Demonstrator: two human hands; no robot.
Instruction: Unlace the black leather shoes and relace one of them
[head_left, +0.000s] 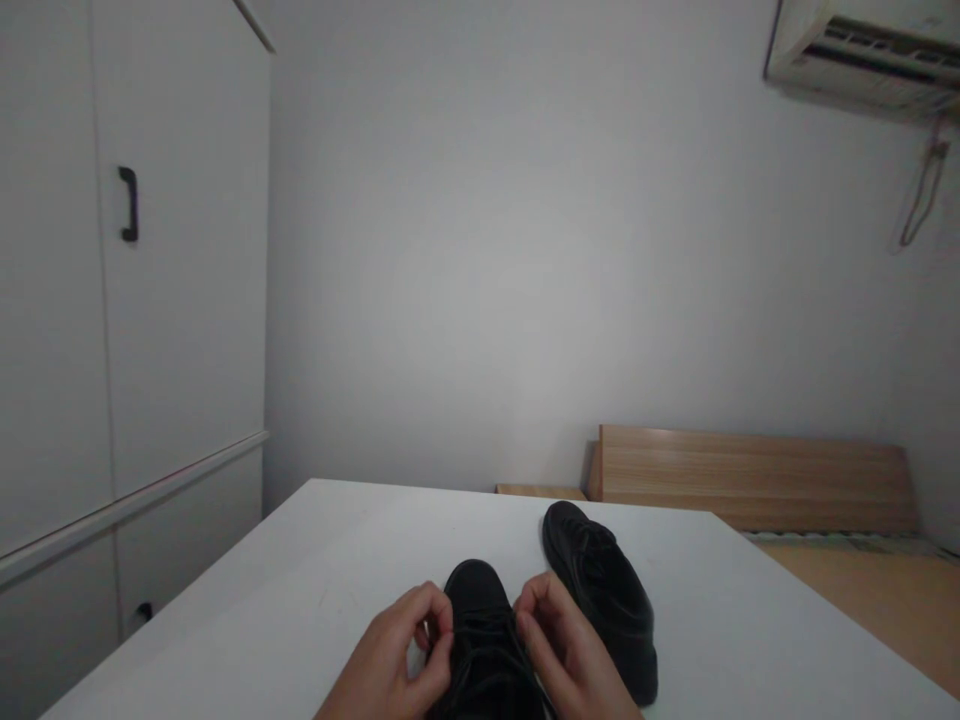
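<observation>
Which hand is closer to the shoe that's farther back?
Right. The right hand is beside the farther shoe; the left hand is farther off, on the other side of the nearer shoe.

A home bedroom: a tall white black-handled wardrobe (187,300) left of the fingers (439,606), a long brown wood-grain headboard (750,470) beyond them rightward, a white boxy air conditioner (870,60) high above right.

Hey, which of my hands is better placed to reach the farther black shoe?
Probably your right hand: the farther shoe stands close by on its outer side. Your left hand is across the nearer shoe, so it would have to reach over.
</observation>
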